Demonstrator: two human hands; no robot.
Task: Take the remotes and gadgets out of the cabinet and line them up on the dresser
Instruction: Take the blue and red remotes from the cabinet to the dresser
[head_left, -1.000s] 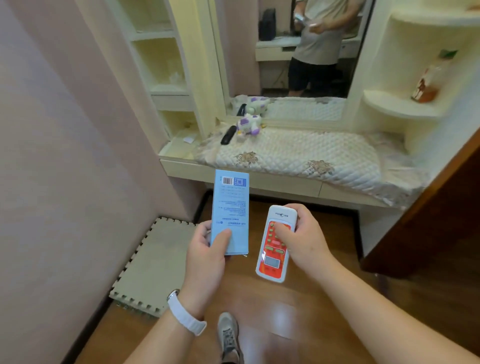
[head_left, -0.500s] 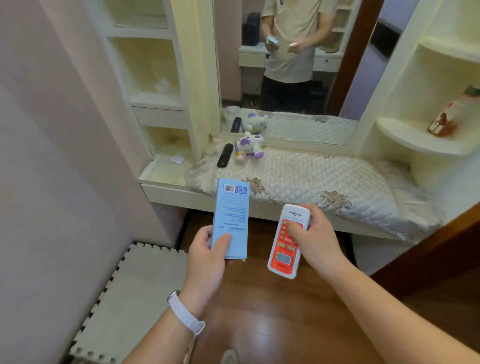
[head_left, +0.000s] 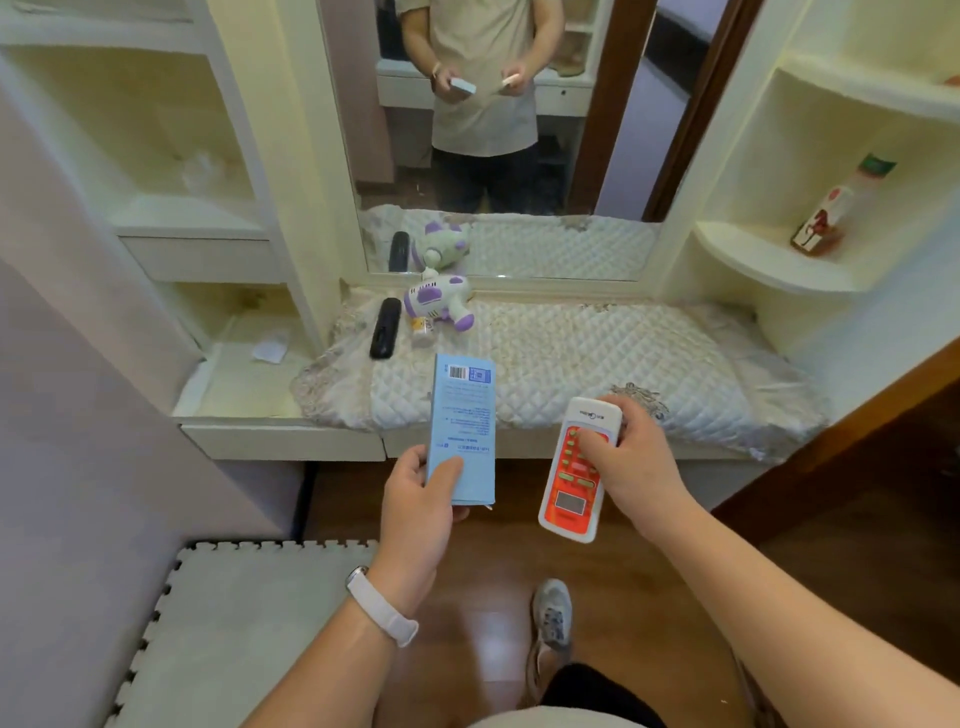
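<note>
My left hand (head_left: 415, 514) grips a flat light-blue box (head_left: 462, 421) by its lower end, held upright in front of the dresser edge. My right hand (head_left: 631, 462) is closed around a white and orange remote (head_left: 574, 483), thumb on its buttons, its top over the dresser front. The dresser (head_left: 280, 441) is covered with a quilted white cloth (head_left: 597, 358). On the cloth at the back left lie a black remote (head_left: 385, 327), a white and purple toy gadget (head_left: 436, 304) and a small jar (head_left: 422, 328).
A mirror (head_left: 519, 130) stands behind the dresser and reflects a person. Cream shelves flank it; a bottle (head_left: 831, 208) stands on the right shelf (head_left: 769, 260). A foam mat (head_left: 234, 623) lies on the wooden floor at left. A brown door (head_left: 857, 452) edge is at right.
I have stepped closer to the dresser, which now fills more of the view. Both hands have carried the blue box and the orange remote up to the dresser's front edge.
</note>
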